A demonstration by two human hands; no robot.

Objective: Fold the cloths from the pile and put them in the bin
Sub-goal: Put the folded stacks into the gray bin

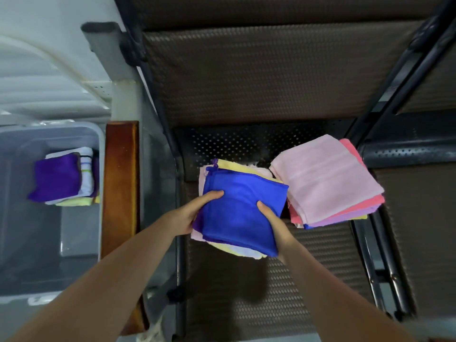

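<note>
A stack of folded cloths, topped by a bright blue cloth (239,208), sits over the perforated seat. My left hand (195,213) grips the stack's left edge, thumb on top of the blue cloth. My right hand (274,220) grips its right edge, thumb on top. Yellow, white and pale pink layers show beneath the blue one. To the right lies the pile (325,183), topped by a light pink towel, with coral, purple and blue cloths under it. The grey bin (81,243) stands at the left and holds folded cloths with a purple one (56,178) on top.
A wooden armrest (121,183) separates the bin from the metal bench seat (283,292). Black frame bars (385,275) run along the seat's right side. The seat back rises at the top.
</note>
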